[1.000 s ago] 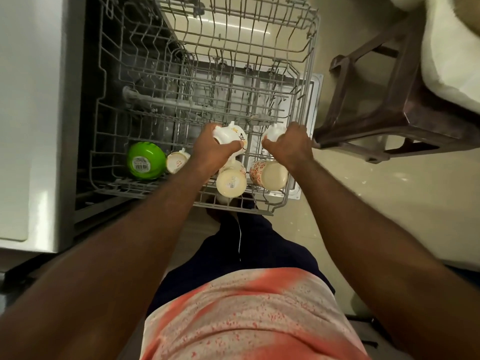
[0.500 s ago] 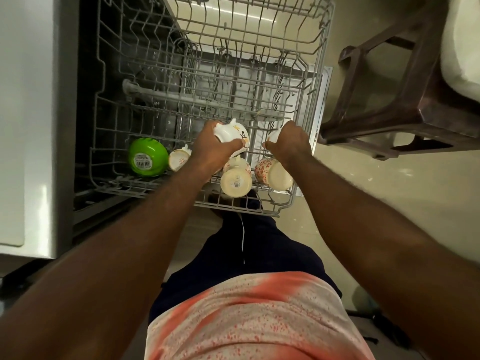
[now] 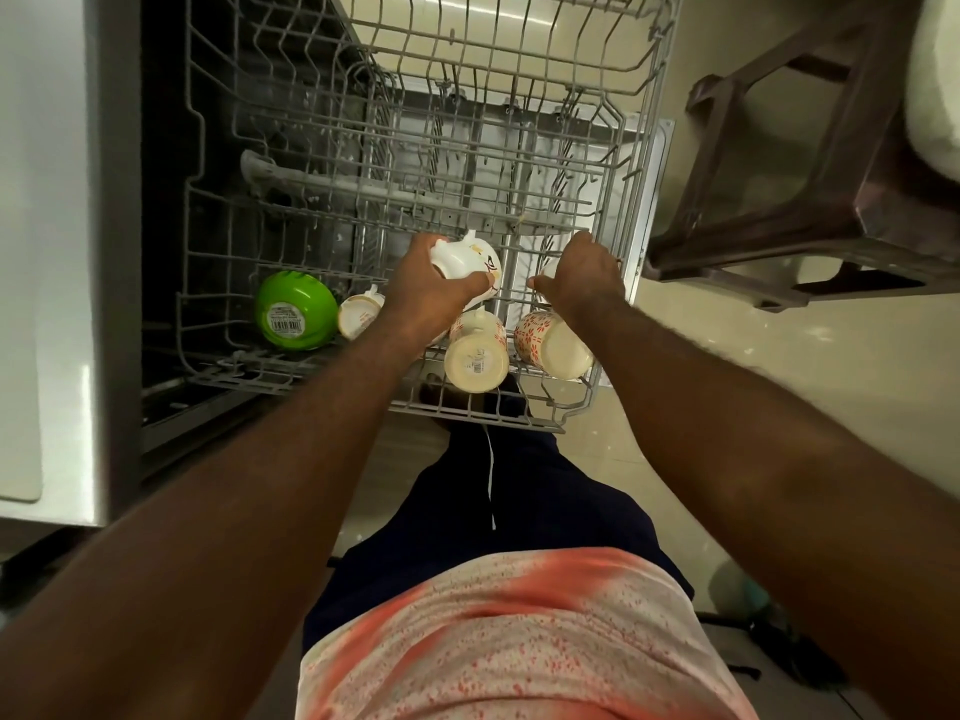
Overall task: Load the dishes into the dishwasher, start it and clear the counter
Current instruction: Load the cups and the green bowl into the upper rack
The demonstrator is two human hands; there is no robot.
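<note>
Hands [image 3: 431, 291] [image 3: 584, 278] barely moved, still gripping mug [image 3: 467, 258], cup [image 3: 544, 271]

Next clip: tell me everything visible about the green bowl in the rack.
The green bowl is round, bright and glossy, plastic by the look of it. It lies tipped over with its base toward the camera, and a white barcode sticker sits on that base. It rests on the wires at the left of the pulled-out dishwasher rack, close beside a cream cup with a red pattern. Whether the two touch is unclear.
</note>
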